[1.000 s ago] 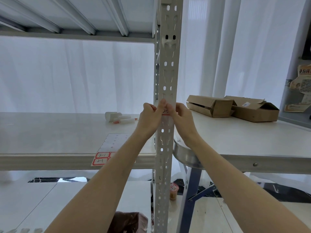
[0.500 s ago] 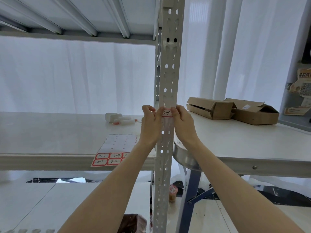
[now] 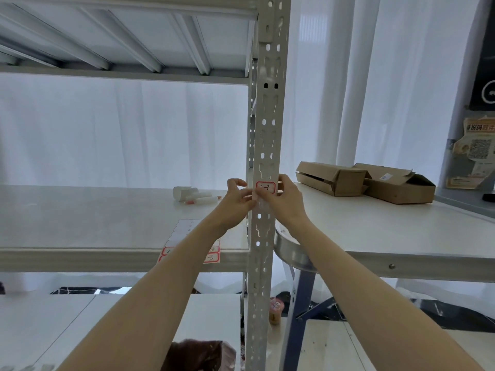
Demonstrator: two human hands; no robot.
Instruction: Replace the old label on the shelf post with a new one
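Note:
The white perforated shelf post (image 3: 263, 129) runs up the middle of the head view. A red-bordered label (image 3: 265, 187) with handwriting sits flat on its front face at shelf height. My right hand (image 3: 285, 203) wraps the post's right edge, its thumb pressing the label's lower left corner. Just left of the post, my left hand (image 3: 237, 200) has loosely spread fingers, with the fingertips touching the post's left edge below the label. A label sheet (image 3: 184, 234) with red-bordered labels along its near edge lies on the shelf board, partly hidden by my left forearm.
The shelf board (image 3: 80, 226) carries white tubes and a small cup (image 3: 194, 196) behind my left hand. To the right, a white table (image 3: 388, 236) holds two open cardboard boxes (image 3: 367, 183). A metal bowl (image 3: 292, 250) juts from the table's near corner. An upper shelf (image 3: 128, 38) is overhead.
Both hands have slid off the label's face, so the whole label shows now. My left hand's fingers have spread and dropped slightly. The label stays on the post.

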